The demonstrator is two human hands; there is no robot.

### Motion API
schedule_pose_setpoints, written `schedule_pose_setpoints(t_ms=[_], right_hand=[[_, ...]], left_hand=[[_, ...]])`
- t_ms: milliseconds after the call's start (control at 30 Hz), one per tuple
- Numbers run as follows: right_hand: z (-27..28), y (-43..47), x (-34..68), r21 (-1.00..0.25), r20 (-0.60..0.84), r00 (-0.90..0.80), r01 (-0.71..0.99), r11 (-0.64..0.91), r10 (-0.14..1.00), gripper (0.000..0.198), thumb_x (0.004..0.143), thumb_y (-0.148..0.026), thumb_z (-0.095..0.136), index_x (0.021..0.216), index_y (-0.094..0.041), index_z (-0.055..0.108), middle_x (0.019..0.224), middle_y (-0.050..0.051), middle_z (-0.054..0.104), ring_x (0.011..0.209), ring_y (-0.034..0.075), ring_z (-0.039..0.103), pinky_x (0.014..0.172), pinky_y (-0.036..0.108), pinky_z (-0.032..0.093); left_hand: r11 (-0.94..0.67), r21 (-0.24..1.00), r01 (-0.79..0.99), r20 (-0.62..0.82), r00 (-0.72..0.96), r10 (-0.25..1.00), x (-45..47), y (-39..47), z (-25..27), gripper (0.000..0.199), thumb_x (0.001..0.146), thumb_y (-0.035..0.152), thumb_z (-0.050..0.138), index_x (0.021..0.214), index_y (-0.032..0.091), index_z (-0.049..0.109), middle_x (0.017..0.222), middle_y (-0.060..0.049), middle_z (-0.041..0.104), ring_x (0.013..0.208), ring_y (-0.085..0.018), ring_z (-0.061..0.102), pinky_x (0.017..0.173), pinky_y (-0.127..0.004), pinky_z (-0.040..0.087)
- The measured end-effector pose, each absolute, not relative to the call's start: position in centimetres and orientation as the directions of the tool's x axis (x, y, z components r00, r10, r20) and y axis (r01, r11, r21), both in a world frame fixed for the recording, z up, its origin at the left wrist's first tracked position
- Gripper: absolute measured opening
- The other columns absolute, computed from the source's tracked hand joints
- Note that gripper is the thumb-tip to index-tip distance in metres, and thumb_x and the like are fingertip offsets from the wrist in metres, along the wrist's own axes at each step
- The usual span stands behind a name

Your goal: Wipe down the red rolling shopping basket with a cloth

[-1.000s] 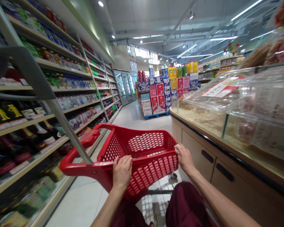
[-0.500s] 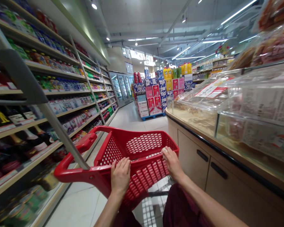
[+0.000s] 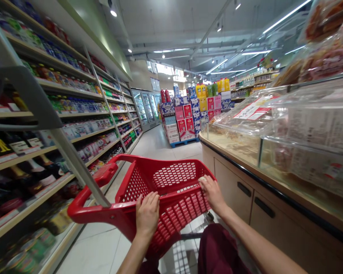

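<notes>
A red plastic shopping cart (image 3: 171, 213) stands right in front of me, its latticed basket turned side-on. Fingers of my left hand (image 3: 147, 213) curl over the near rim, close to the handle end. Farther right, my right hand (image 3: 213, 192) grips the same rim near the basket's corner. Something small and whitish shows at its fingertips, and I cannot make out what it is. The part of the basket floor that I can see holds nothing. The cart's red handle (image 3: 82, 207) sticks out to the left.
Shelves of bottles and cans (image 3: 82, 114) line the left side, with a grey metal bar (image 3: 74, 167) in front. A wooden counter (image 3: 234, 198) with packaged food (image 3: 254, 108) runs along the right. Ahead stand stacked drink cartons (image 3: 185, 121) on a blue pallet (image 3: 184, 142).
The cart and both hands appear slightly farther right and lower in view. Both hands keep their hold on the rim.
</notes>
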State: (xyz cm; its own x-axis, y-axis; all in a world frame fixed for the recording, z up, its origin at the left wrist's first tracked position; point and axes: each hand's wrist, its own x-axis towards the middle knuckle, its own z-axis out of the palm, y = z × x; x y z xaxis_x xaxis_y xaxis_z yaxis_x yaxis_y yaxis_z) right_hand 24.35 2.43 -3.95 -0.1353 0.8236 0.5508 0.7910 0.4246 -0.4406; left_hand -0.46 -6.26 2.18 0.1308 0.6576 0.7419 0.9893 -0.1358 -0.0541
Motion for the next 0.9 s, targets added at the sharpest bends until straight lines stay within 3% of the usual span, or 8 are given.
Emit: schedule_pose_setpoints(t_ms=[133,300,433,500,633,700,833,900], right_hand=[[-4.2,2.6,24.8,-0.505,0.514,0.037,0.821,0.268,0.857,0.045,0.080,-0.008,0.026,0.119,-0.014,0.049,0.131,0.015,0.041,0.124,0.026,0.031,0.096,0.052,0.026],[-4.4,2.2,23.9,-0.387,0.567,-0.230,0.773,0.502,0.791,0.049,0.079,-0.006,0.029,0.121,-0.022,0.047,0.134,0.006,0.039,0.127,0.019,0.027,0.102,0.044,0.023],[-4.0,2.9,26.4,-0.493,0.491,0.044,0.838,0.235,0.870,0.044,0.081,-0.009,0.027,0.117,-0.016,0.051,0.130,0.015,0.042,0.123,0.028,0.032,0.095,0.054,0.026],[-4.0,2.7,26.1,-0.509,0.488,0.084,0.836,0.205,0.869,0.044,0.082,-0.010,0.026,0.118,-0.014,0.051,0.130,0.016,0.042,0.123,0.027,0.032,0.096,0.052,0.028],[-4.3,1.8,23.3,-0.402,0.578,-0.201,0.773,0.490,0.791,0.046,0.082,-0.009,0.030,0.120,-0.027,0.047,0.133,0.002,0.041,0.125,0.016,0.030,0.102,0.040,0.026],[-4.5,1.9,23.6,-0.373,0.604,-0.254,0.747,0.550,0.756,0.045,0.083,-0.010,0.031,0.120,-0.027,0.047,0.133,0.003,0.041,0.125,0.018,0.031,0.101,0.044,0.026],[-5.0,2.5,25.9,-0.503,0.548,0.060,0.821,0.271,0.834,0.045,0.081,-0.009,0.028,0.120,-0.017,0.048,0.131,0.014,0.041,0.123,0.027,0.034,0.094,0.056,0.029],[-5.1,2.0,25.6,-0.499,0.560,0.058,0.820,0.280,0.826,0.047,0.080,-0.007,0.027,0.122,-0.018,0.047,0.132,0.012,0.040,0.124,0.024,0.032,0.097,0.051,0.028]], left_hand=[[-0.135,-0.050,0.990,0.750,0.126,0.649,-0.1,-6.4,2.3,0.027,0.085,0.020,0.035,0.088,0.020,0.062,0.096,-0.001,0.067,0.092,-0.018,0.059,0.094,-0.038,0.024],[-0.148,-0.053,0.988,0.748,0.138,0.649,0.1,-6.5,2.3,0.026,0.084,0.019,0.036,0.089,0.020,0.062,0.097,-0.001,0.067,0.093,-0.018,0.059,0.094,-0.038,0.024],[-0.146,-0.040,0.988,0.755,0.126,0.644,0.5,-6.5,2.2,0.026,0.084,0.018,0.037,0.089,0.020,0.062,0.097,-0.001,0.067,0.093,-0.018,0.059,0.095,-0.038,0.024],[-0.142,-0.030,0.989,0.760,0.115,0.639,0.7,-6.5,2.2,0.026,0.084,0.019,0.037,0.088,0.020,0.063,0.097,-0.001,0.067,0.093,-0.018,0.059,0.095,-0.038,0.023],[-0.149,-0.031,0.988,0.751,0.121,0.649,0.8,-6.6,2.3,0.025,0.083,0.019,0.038,0.090,0.019,0.063,0.099,-0.002,0.067,0.094,-0.018,0.058,0.096,-0.038,0.024],[-0.154,-0.038,0.987,0.740,0.132,0.660,0.8,-6.7,2.3,0.025,0.081,0.018,0.039,0.092,0.019,0.062,0.100,-0.002,0.066,0.095,-0.019,0.057,0.096,-0.038,0.024],[-0.162,-0.033,0.986,0.730,0.134,0.670,0.9,-6.8,2.3,0.026,0.078,0.016,0.041,0.093,0.019,0.062,0.102,-0.002,0.065,0.097,-0.020,0.057,0.096,-0.039,0.023],[-0.162,-0.022,0.987,0.732,0.126,0.669,0.9,-6.9,2.3,0.026,0.077,0.016,0.042,0.093,0.020,0.062,0.102,-0.003,0.065,0.097,-0.020,0.056,0.097,-0.039,0.023]])
